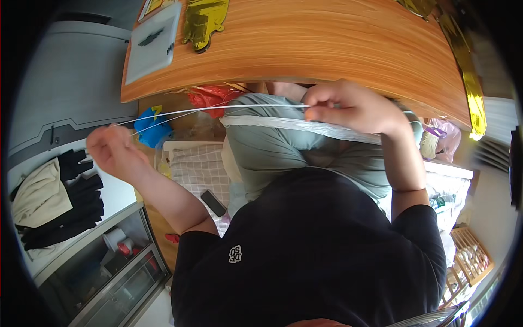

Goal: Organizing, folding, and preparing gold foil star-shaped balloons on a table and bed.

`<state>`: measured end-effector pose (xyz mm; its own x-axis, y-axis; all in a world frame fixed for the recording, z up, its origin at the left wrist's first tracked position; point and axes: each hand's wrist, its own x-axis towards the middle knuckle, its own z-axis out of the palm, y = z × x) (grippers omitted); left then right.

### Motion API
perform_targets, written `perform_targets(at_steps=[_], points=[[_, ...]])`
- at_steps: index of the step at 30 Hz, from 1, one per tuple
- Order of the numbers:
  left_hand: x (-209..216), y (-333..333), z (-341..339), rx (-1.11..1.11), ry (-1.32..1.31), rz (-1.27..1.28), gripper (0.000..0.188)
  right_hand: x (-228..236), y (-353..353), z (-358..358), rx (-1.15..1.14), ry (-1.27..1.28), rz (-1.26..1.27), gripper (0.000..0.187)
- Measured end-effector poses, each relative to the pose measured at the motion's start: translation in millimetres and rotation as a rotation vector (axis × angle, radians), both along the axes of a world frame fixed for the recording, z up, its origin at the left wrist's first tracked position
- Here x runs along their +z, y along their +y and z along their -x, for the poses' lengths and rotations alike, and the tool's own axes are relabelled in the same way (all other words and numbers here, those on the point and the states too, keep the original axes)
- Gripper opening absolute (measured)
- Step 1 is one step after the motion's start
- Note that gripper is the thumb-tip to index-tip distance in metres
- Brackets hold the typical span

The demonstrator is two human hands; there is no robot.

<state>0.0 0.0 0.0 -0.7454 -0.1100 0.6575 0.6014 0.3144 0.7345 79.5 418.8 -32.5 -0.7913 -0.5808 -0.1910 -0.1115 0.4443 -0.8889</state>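
A thin white string (pixel 218 107) runs taut across the space above my lap. Its left end goes into the curled fingers of my left hand (pixel 114 150), held out far to the left. My right hand (pixel 357 108) pinches the other end between thumb and fingertips, just below the table edge. A second, finer strand slants up from the left hand toward the middle. Across my thighs lies a long white strip of crinkled, plastic-like material (pixel 294 124), beneath the string; its right end passes under my right forearm.
The wooden table (pixel 327 46) is ahead, bearing a whitish flat board (pixel 155 46) and gold foil pieces (pixel 204 22). Below it are a red plastic bag (pixel 210 97) and a blue bag (pixel 152 126). A phone (pixel 213 203) lies on the checked cloth (pixel 193 174). A cabinet (pixel 109 261) stands left.
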Motion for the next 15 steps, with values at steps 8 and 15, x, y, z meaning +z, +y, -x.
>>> perform_targets(at_steps=[8,15], points=[[-54,123,12,-1.147,-0.833,0.014,0.067,105,-14,14,-0.059,0.036,0.561,0.021],[-23,257,-35,-1.723,-0.884,-0.052,0.071,156,-34,56,-0.04,0.141,0.449,0.035]])
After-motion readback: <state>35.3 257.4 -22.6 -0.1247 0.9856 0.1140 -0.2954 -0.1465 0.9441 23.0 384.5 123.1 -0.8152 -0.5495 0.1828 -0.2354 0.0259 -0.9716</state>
